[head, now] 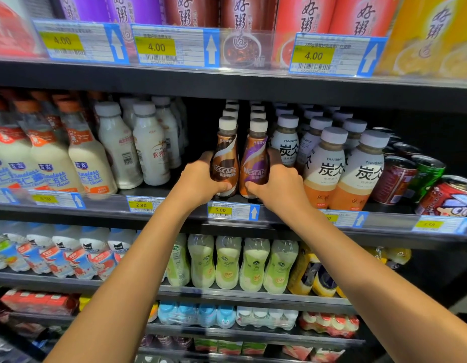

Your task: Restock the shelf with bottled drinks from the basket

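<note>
Two Nescafe coffee bottles stand side by side at the front of the middle shelf. My left hand wraps the brown-labelled bottle from its left side. My right hand wraps the purple-labelled bottle from its right side. Both bottles are upright with white caps, and more of the same kind stand in rows behind them. The basket is out of view.
White Tanbing bottles stand close on the right, then cans. Milk drink bottles fill the left, with a dark gap beside the brown bottle. The shelf above hangs low overhead with price tags. Lower shelves hold more drinks.
</note>
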Available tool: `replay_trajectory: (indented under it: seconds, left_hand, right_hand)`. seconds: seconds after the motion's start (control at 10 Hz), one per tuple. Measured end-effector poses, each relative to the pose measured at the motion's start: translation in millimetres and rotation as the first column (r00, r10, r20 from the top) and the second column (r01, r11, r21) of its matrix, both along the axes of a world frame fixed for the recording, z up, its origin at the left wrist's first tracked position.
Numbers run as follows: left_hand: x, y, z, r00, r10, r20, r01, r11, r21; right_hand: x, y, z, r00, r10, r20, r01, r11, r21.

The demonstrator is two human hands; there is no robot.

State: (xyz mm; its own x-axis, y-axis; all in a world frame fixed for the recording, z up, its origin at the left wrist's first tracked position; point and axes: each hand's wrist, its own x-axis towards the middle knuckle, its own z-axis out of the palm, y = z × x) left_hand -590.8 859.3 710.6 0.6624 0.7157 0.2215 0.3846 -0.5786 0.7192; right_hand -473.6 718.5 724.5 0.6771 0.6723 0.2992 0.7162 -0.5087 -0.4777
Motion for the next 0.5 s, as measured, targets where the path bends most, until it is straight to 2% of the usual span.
replay_trajectory:
  seconds: [0.2, 0.3, 0.4, 0.5]
  left_hand:
    - [-2, -5, 6, 1.000, 0.000, -0.015, 0.000, 1.000, -0.015]
    - [-4, -10, 14, 0.997, -0.008, -0.076, 0.008, 1.000, -0.011]
    - [-10, -24, 28, 0.981, 0.074, -0.182, -0.063, 0.996, 0.065]
    - [-18, -44, 33, 0.962, 0.171, -0.211, -0.118, 0.962, 0.245]
  right_hand:
    - [-4, 1, 2, 1.000, 0.001, -0.010, -0.001, 1.000, -0.014]
    - [-8, -6, 12, 1.000, 0.022, 0.015, -0.022, 0.999, -0.031]
    - [-14, -21, 25, 0.998, -0.001, 0.070, 0.003, 0.999, -0.033]
    - [-14, -40, 28, 0.977, 0.004, 0.215, -0.006, 1.000, 0.009]
